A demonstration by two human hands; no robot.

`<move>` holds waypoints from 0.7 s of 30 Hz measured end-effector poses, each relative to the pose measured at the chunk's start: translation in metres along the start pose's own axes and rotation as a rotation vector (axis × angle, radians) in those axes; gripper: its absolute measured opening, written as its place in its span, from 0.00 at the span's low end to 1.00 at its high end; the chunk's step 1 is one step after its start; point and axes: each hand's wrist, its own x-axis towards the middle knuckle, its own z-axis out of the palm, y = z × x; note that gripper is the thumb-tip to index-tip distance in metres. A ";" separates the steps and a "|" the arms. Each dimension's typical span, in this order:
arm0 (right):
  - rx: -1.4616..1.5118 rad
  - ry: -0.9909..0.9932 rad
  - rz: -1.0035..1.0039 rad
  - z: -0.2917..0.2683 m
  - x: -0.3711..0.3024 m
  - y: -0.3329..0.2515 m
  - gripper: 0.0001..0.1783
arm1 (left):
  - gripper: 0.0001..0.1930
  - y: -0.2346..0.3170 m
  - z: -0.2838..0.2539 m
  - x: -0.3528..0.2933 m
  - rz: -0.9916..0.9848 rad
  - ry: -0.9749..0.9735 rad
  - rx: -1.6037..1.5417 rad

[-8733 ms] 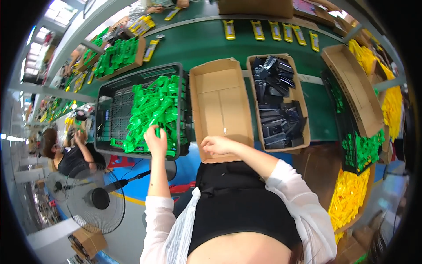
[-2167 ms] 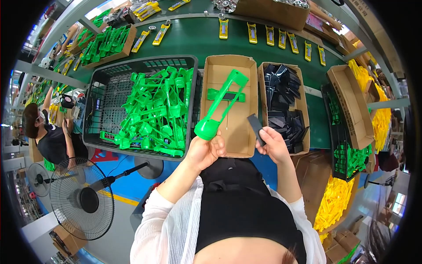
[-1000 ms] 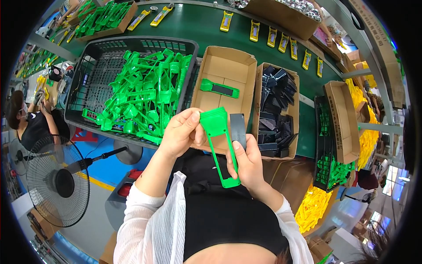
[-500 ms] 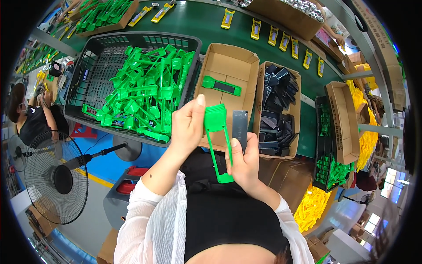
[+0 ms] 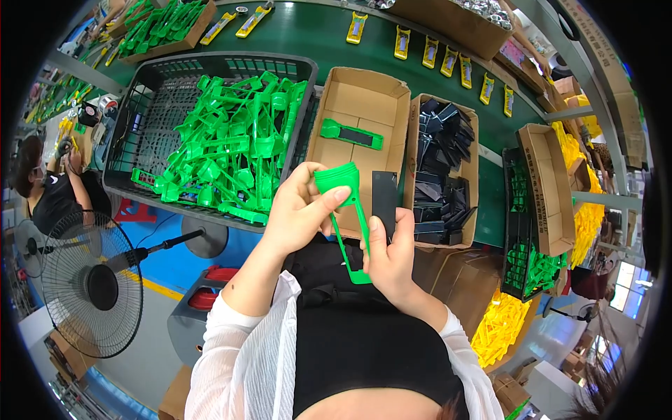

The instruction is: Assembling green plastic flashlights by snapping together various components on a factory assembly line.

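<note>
My left hand (image 5: pixel 292 213) is closed on the wide ribbed end of a green plastic frame (image 5: pixel 341 178), its thumb pressed across that end. The frame hangs slanted, with a long open window in it. In my right hand (image 5: pixel 392 266) a flat black rectangular panel (image 5: pixel 383 196) stands nearly upright, pinched between thumb and fingers. The panel is beside the frame, outside its window. The fingers of my right hand seem to touch the frame's lower side. Beyond my hands, a green piece with a dark panel in it (image 5: pixel 355 136) lies in a shallow cardboard box (image 5: pixel 364 83).
A black plastic crate (image 5: pixel 210 63) of green frames (image 5: pixel 238 140) stands left, a cardboard box of black panels (image 5: pixel 444 140) right. Yellow pieces (image 5: pixel 430 52) line the green belt (image 5: pixel 308 28) behind. A fan (image 5: pixel 101 283) and a seated person (image 5: pixel 59 189) are at left.
My left hand has turned the frame's ribbed end, and its thumb now lies over it. The panel in my right hand has tilted slightly, its face looking darker.
</note>
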 end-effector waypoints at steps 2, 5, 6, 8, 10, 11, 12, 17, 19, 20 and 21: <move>0.046 -0.010 0.049 -0.003 0.001 -0.001 0.10 | 0.16 0.003 -0.006 -0.002 -0.031 -0.142 -0.138; 0.031 0.009 0.031 0.000 -0.001 0.002 0.10 | 0.13 0.003 0.005 -0.002 0.049 -0.022 -0.110; 0.033 0.013 0.031 0.002 -0.001 0.005 0.10 | 0.13 0.005 0.007 -0.001 0.048 -0.025 -0.107; -0.168 0.038 -0.198 0.003 0.001 0.014 0.10 | 0.12 0.010 0.012 0.003 -0.018 0.159 0.164; -0.172 0.049 -0.235 0.004 0.000 0.014 0.09 | 0.17 0.003 0.007 0.008 0.080 0.134 0.084; -0.057 0.029 -0.110 0.003 0.001 0.007 0.09 | 0.18 0.003 0.006 0.009 0.107 0.105 0.037; 0.058 0.009 0.016 0.001 0.002 0.003 0.09 | 0.20 0.002 0.005 0.009 0.133 0.076 -0.010; 0.138 -0.008 0.068 0.000 0.003 0.000 0.09 | 0.22 -0.004 0.001 0.011 0.069 0.074 -0.120; 0.168 -0.011 0.081 0.001 0.004 0.003 0.07 | 0.23 -0.005 -0.003 0.009 0.043 0.040 -0.114; 0.169 -0.006 0.078 0.001 0.004 0.002 0.07 | 0.23 -0.006 -0.003 0.009 0.044 0.035 -0.112; 0.164 -0.001 0.106 0.001 0.004 0.002 0.07 | 0.20 -0.007 -0.003 0.009 0.032 0.041 -0.167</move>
